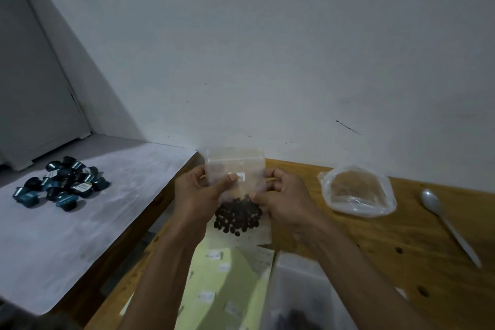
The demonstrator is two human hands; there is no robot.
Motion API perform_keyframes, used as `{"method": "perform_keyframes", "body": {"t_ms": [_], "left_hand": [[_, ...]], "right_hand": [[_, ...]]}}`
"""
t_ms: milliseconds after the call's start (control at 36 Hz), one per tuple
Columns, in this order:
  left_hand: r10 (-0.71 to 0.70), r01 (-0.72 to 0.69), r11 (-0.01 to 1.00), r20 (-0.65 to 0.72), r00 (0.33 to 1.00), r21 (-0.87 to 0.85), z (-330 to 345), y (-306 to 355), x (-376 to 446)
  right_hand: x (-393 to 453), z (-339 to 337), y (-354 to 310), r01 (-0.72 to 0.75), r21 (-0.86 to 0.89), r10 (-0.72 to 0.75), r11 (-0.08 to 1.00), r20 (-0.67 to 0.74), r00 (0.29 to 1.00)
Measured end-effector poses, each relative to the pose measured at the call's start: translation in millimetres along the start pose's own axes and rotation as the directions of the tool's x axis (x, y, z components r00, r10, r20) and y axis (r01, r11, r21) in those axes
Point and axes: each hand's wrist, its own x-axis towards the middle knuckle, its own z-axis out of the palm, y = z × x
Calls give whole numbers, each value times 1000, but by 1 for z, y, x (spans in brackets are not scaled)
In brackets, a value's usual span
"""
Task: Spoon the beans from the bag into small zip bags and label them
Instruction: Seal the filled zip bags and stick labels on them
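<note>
I hold a small clear zip bag (235,166) upright above the wooden table (401,233), with dark beans (237,217) piled in its bottom. My left hand (197,196) grips the bag's left side, its thumb pressing a small white label (240,176) on the front. My right hand (284,196) pinches the right side. A white plastic spoon (447,222) lies on the table to the right. At the bottom of the view a larger clear bag (300,300) with dark beans sits close to me. A yellow label sheet (222,284) lies under my arms.
A clear plastic bag (357,191) lies flat between my right hand and the spoon. To the left, a white-topped surface (80,222) carries a heap of several dark blue capsules (63,182). A white wall rises right behind the table.
</note>
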Motion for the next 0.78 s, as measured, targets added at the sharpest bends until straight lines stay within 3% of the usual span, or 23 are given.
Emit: {"method": "perform_keyframes", "body": {"t_ms": [167,389,639,778], "left_hand": [[-138,108,958,96,986,267,-1,-26,44],[23,-24,859,8,1000,511,6,-53,100],[100,-91,648,34,994,756,-1,-75,125],[103,-109,650,55,993,752,-2,-78,124]], "right_hand": [[45,2,22,-56,24,60,998,-241,969],[107,22,40,-125,-196,36,972,-405,914],[138,45,60,-155,-435,-4,887,-342,940],[134,44,58,-153,-513,-24,844,-321,947]]}}
